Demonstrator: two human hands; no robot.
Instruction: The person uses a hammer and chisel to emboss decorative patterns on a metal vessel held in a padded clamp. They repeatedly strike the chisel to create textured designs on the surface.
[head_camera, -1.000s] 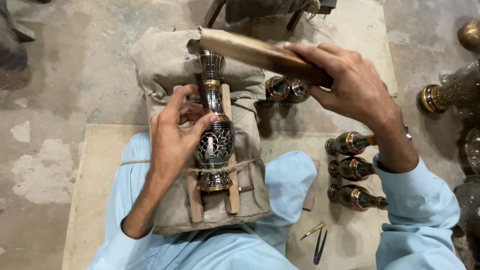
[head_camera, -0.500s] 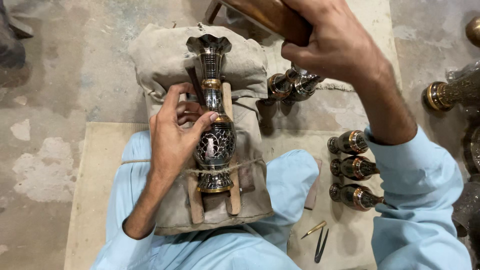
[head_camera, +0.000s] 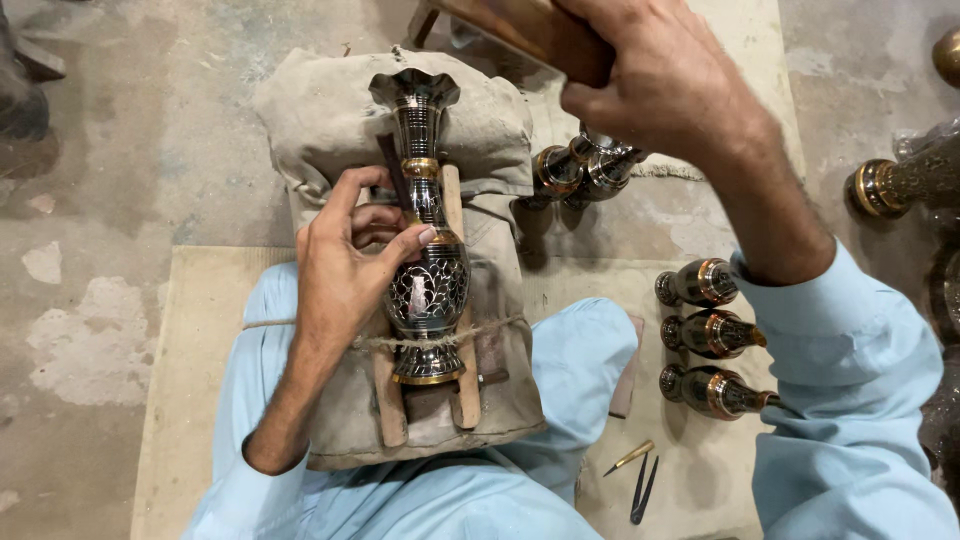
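Metal: a black and silver engraved vase (head_camera: 428, 270) with brass bands lies on its side, mouth far from me, foot near me.
Cradle: the vase rests between two wooden slats (head_camera: 460, 330) on a canvas cushion (head_camera: 330, 130) across my lap, with a cord (head_camera: 480, 332) tied over its belly.
Left grip: my left hand (head_camera: 345, 270) is curled shut round a thin dark chisel (head_camera: 395, 180), thumb and fingertips pressed against the neck and shoulder of the vase.
Right grip: my right hand (head_camera: 660, 85) is raised at the far right, closed fully round a wooden mallet (head_camera: 520, 30), well above the vase.
Right side: three small vases (head_camera: 712, 335) lie in a row on the mat (head_camera: 200, 330), and more lie farther off, beside the cushion.
Near right: a brass punch (head_camera: 630, 457) and dark tweezers (head_camera: 642, 490) lie on the mat.
Floor: bare, patchy concrete floor (head_camera: 110, 180) to the left.
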